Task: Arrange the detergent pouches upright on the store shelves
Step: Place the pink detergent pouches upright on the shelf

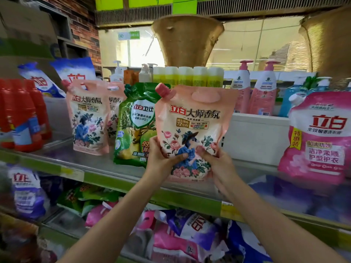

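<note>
Both hands hold one peach pouch [193, 130] upright in front of the upper shelf [106, 173], its pink spout cap [163, 90] at the top left corner. The left hand [161, 158] grips the lower left edge of the pouch: its thumb lies curled across the printed front, and the other fingers go behind the pouch, where they cannot be seen. The right hand [218, 162] grips the lower right part in the same way, with the thumb pressed on the flower picture and the rest of the fingers hidden behind. So the fingers of both hands are closed narrowly round the pouch, not spread wide. The bottom of the pouch is just above the front lip of the shelf; whether it touches the shelf I cannot tell, because the hands and the pouch cover that place.

Just to the left, a green pouch [133, 126] stands upright on the same shelf, partly behind the held one. Further left stands another peach pouch of the same kind [87, 118], with one more behind it. On the right side a pink pouch [319, 137] stands upright, well apart from the hands. On the lower shelf, purple and pink pouches [190, 230] lie flat in a loose heap.
</note>
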